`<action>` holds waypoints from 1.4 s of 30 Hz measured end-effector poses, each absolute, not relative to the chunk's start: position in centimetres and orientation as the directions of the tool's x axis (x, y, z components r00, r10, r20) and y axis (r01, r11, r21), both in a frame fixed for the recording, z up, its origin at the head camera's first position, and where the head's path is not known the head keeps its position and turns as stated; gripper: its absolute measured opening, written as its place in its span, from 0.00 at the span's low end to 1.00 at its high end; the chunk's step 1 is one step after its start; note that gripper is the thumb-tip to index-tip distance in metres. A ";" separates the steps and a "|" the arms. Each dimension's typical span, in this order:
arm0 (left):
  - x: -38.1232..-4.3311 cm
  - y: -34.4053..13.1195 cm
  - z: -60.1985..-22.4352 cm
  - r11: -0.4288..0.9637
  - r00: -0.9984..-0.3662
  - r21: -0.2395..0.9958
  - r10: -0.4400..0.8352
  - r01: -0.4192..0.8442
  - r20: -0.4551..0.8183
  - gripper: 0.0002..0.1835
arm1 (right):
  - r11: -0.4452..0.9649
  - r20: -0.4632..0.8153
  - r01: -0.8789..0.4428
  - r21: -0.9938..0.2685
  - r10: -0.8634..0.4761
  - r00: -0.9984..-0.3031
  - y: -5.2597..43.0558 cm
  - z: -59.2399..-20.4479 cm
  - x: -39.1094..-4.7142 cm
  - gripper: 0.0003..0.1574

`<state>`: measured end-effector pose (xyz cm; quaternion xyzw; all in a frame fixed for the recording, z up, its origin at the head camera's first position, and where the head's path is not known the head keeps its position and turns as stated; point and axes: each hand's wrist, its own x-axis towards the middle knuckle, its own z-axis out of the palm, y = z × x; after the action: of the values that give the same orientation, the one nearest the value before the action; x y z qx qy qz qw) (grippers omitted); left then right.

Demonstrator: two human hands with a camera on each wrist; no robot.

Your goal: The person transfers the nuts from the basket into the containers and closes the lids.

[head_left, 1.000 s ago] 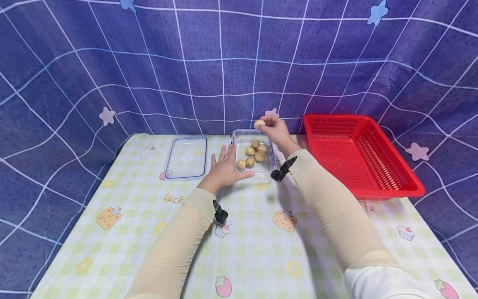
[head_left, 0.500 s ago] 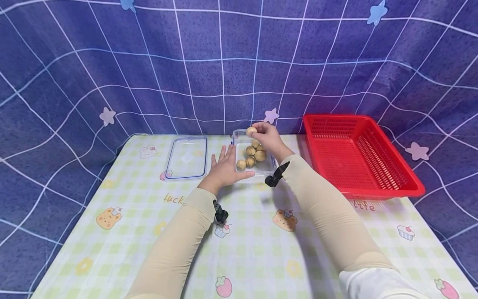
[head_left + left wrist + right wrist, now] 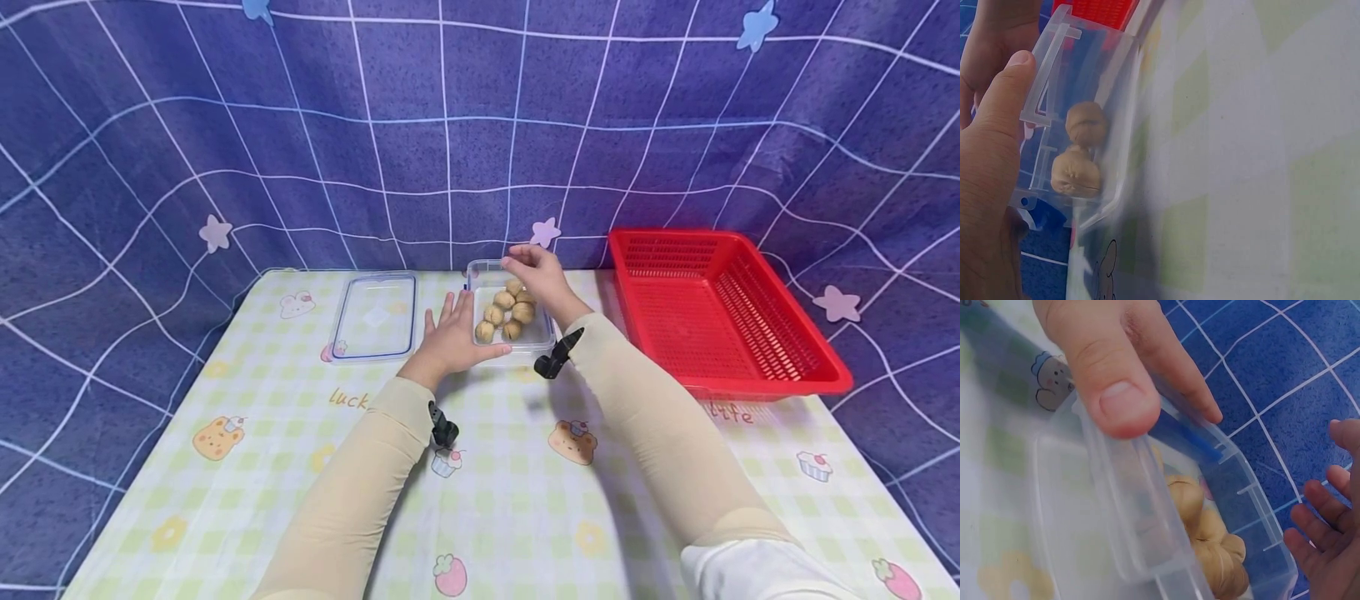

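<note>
Several tan walnuts (image 3: 502, 300) lie in a clear plastic box (image 3: 534, 343) at the back middle of the table. My left hand (image 3: 452, 340) rests against the box's left side, fingers spread and thumb along the front edge. In the left wrist view that thumb lies at the rim, and two walnuts (image 3: 1077, 172) show through the wall. My right hand (image 3: 543, 273) hovers over the box's back right part, with no walnut between its fingers. The right wrist view has its thumb (image 3: 1124, 409) above the near rim, walnuts (image 3: 1213, 550) below.
A clear lid with a blue seal (image 3: 373, 317) lies flat left of the box. The red slotted basket (image 3: 701, 321) stands at the right, tilted over the table's edge. Behind everything hangs a blue gridded curtain (image 3: 480, 150).
My right hand moved left over the box and let go of a walnut, which now lies among the others. Some walnuts shifted. My left hand stayed in place.
</note>
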<state>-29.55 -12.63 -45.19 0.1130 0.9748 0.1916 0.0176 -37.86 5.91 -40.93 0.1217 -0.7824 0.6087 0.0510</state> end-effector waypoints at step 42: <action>-28.0 -28.8 -40.5 0.846 -0.982 0.527 -0.030 0.073 0.185 0.53 | 0.345 0.251 -0.349 -0.871 -0.298 -0.921 -2.3 -39.3 -35.2 0.44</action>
<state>-28.03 -28.76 -40.51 0.0114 0.9563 0.2769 -0.0934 -35.19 -2.28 -39.34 0.1972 -0.8197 0.5373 0.0237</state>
